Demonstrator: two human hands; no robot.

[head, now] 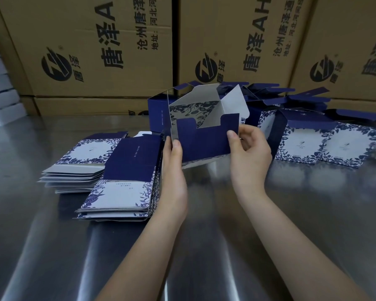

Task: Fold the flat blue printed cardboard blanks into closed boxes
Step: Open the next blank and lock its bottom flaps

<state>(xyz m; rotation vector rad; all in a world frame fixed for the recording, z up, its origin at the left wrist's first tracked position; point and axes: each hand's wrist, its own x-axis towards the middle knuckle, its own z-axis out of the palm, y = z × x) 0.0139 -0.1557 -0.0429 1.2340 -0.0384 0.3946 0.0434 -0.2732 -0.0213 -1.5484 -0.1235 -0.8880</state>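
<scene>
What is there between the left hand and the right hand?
In the head view, the half-folded blue box lies between the left hand and the right hand; both grip it, its top flaps open.

A packing or warehouse workroom is suggested by brown shipping cartons [109, 46] stacked wall-like behind a steel bench [52, 246], on which piles of flat printed blanks [122, 192] are kept.

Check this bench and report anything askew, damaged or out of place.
Nothing looks damaged or spilled. The two stacks of flat blue printed cardboard blanks on the shiny metal table are fanned unevenly, not squared. The half-folded blue box in both hands has open flaps.
</scene>
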